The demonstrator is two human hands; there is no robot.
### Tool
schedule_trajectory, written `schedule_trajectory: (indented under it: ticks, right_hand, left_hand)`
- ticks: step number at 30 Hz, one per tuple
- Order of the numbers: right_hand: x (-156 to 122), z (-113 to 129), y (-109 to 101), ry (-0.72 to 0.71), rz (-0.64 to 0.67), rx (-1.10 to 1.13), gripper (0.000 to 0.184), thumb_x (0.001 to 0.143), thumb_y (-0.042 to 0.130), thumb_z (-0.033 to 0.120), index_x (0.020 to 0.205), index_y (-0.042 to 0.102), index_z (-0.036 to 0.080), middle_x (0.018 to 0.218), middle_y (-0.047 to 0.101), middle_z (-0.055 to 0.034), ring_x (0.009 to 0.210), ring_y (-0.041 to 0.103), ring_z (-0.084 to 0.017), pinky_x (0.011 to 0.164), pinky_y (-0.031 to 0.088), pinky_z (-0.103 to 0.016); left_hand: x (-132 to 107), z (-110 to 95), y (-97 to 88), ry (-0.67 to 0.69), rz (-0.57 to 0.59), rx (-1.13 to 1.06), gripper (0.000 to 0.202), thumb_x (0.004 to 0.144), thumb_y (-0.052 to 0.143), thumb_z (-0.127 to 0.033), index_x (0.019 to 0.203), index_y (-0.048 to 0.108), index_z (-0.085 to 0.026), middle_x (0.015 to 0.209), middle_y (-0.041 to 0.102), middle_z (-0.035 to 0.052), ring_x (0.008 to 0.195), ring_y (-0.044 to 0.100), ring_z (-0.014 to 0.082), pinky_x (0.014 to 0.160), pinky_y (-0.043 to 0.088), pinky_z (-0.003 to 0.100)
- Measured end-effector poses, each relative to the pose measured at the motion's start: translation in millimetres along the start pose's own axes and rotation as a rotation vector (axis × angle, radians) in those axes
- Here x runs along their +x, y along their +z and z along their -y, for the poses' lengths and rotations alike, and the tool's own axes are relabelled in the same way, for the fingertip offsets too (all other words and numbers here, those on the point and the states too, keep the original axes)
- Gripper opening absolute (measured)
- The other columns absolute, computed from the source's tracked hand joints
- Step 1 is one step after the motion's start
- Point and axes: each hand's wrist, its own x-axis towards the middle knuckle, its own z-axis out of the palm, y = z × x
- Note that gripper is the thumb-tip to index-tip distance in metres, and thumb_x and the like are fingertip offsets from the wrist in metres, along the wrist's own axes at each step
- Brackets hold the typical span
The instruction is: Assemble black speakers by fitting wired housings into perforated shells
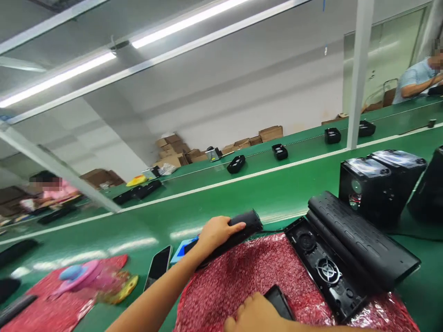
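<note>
My left hand [216, 233] is closed around a long black bar-shaped part [238, 230] at the far edge of a red bubble-wrap sheet [235, 281]. At the bottom edge, my right hand [254, 316] rests with curled fingers on a small flat black piece [278, 300] lying on the wrap. To the right lies an open black speaker housing [323, 272] showing round drivers, with a ribbed black cover [360, 240] leaning on it.
Two black cube speakers [377, 184] stand at the right on the green bench [221, 203]. A phone [158, 272] and a blue item [183, 249] lie left of the wrap, with pink and yellow toys [93, 279] further left. Black units ride the far conveyor [280, 151]. Other people work at far left and top right.
</note>
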Motion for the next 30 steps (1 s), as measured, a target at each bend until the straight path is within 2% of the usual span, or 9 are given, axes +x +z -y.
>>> schedule_trajectory:
  ticks: [3, 6, 11, 15, 21, 25, 28, 30]
  right_hand:
    - [-6.3, 7.9, -5.5, 0.042, 0.045, -0.014, 0.042, 0.084, 0.054, 0.043, 0.109, 0.059, 0.011, 0.105, 0.063, -0.0181, 0.096, 0.061, -0.031, 0.081, 0.049, -0.047]
    - [-20.3, 12.9, -8.6, 0.054, -0.006, -0.007, 0.058, 0.079, 0.051, 0.059, 0.109, 0.06, 0.009, 0.103, 0.063, -0.0192, 0.095, 0.061, -0.033, 0.083, 0.048, -0.047]
    - [-34.3, 11.2, -7.6, 0.047, -0.141, 0.011, 0.055, 0.079, 0.049, 0.06, 0.102, 0.062, 0.011, 0.1, 0.064, -0.0174, 0.096, 0.059, -0.033, 0.083, 0.047, -0.047]
    - [-37.5, 11.0, -8.0, 0.049, -0.182, 0.015, 0.05, 0.08, 0.049, 0.057, 0.099, 0.062, 0.012, 0.099, 0.063, -0.0168, 0.095, 0.058, -0.032, 0.082, 0.046, -0.046]
    - [-41.6, 13.1, -11.5, 0.071, -0.131, 0.036, 0.043, 0.084, 0.046, 0.053, 0.097, 0.061, 0.014, 0.099, 0.062, -0.015, 0.093, 0.057, -0.032, 0.081, 0.044, -0.046]
    - [-42.3, 12.5, -7.8, 0.067, -0.148, 0.012, 0.042, 0.085, 0.043, 0.053, 0.096, 0.06, 0.016, 0.096, 0.062, -0.0137, 0.09, 0.057, -0.032, 0.079, 0.043, -0.047]
    - [-43.6, 12.1, -5.4, 0.065, -0.154, 0.021, 0.04, 0.087, 0.042, 0.052, 0.097, 0.059, 0.017, 0.098, 0.061, -0.012, 0.092, 0.056, -0.031, 0.08, 0.042, -0.045]
    - [-44.8, 12.2, -5.9, 0.081, -0.134, 0.03, 0.04, 0.088, 0.041, 0.051, 0.099, 0.059, 0.018, 0.101, 0.061, -0.0113, 0.094, 0.055, -0.03, 0.081, 0.041, -0.045]
  left_hand:
    - [-35.0, 1.5, 21.3, 0.024, 0.037, 0.022, 0.06, 0.07, 0.043, -0.074, 0.066, 0.066, -0.019, 0.076, 0.07, 0.0127, 0.072, 0.065, 0.0273, 0.058, 0.039, 0.029]
    - [-60.5, 2.9, 36.5, 0.056, 0.057, 0.024, 0.06, 0.072, 0.042, -0.073, 0.07, 0.068, -0.019, 0.076, 0.071, 0.0127, 0.072, 0.066, 0.027, 0.057, 0.039, 0.029]
    - [-86.8, -3.1, 47.4, 0.113, 0.041, 0.028, 0.058, 0.072, 0.045, -0.072, 0.074, 0.07, -0.019, 0.078, 0.071, 0.0135, 0.075, 0.066, 0.029, 0.062, 0.042, 0.031]
    - [-90.5, -8.4, 48.3, 0.116, 0.013, 0.024, 0.062, 0.073, 0.041, -0.073, 0.075, 0.07, -0.019, 0.081, 0.071, 0.0149, 0.079, 0.066, 0.03, 0.065, 0.044, 0.033]
    - [-84.6, -7.4, 50.6, 0.103, 0.01, 0.008, 0.069, 0.068, 0.039, -0.079, 0.074, 0.069, -0.018, 0.081, 0.071, 0.0157, 0.08, 0.066, 0.0315, 0.064, 0.045, 0.033]
    - [-85.0, -8.4, 54.3, 0.108, 0.029, -0.032, 0.071, 0.067, 0.039, -0.08, 0.075, 0.07, -0.017, 0.079, 0.07, 0.0172, 0.078, 0.066, 0.0344, 0.062, 0.045, 0.035]
    - [-85.4, -7.2, 52.9, 0.135, 0.036, -0.078, 0.069, 0.068, 0.043, -0.078, 0.078, 0.07, -0.016, 0.078, 0.07, 0.0174, 0.076, 0.065, 0.035, 0.062, 0.045, 0.037]
    - [-85.9, 0.5, 49.1, 0.178, 0.037, -0.125, 0.06, 0.069, 0.049, -0.073, 0.082, 0.07, -0.018, 0.08, 0.07, 0.0139, 0.077, 0.065, 0.032, 0.065, 0.045, 0.035]
